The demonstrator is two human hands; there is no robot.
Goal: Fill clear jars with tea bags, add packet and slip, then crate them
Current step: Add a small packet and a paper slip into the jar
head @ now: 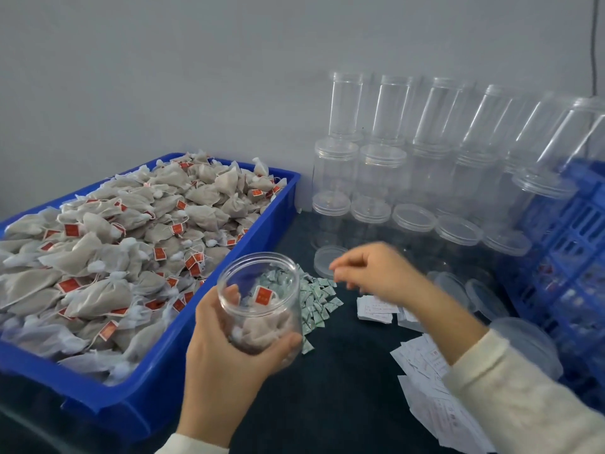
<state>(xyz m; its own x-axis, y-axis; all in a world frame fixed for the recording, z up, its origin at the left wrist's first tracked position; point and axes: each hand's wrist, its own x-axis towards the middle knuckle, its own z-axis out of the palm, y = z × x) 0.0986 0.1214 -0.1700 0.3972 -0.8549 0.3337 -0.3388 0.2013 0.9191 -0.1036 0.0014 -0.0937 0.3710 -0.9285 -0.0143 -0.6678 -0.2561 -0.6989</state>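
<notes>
My left hand (226, 348) grips a clear jar (260, 303) from below, tilted toward me, with several tea bags and a red tag inside. My right hand (370, 273) hovers blurred over the pile of small green-white packets (316, 298), fingers curled; whether it holds anything is unclear. A loose lid (325, 257) lies just beyond its fingertips. White paper slips (376, 309) lie under and right of the right wrist. The blue bin (183, 365) at left is heaped with tea bags (108, 250).
Stacked empty clear jars (379, 172) line the wall at back right. A blue slatted crate (563, 263) stands at the right edge, with loose lids (484, 296) in front of it. More slips (429, 401) spread over the dark table by my right sleeve.
</notes>
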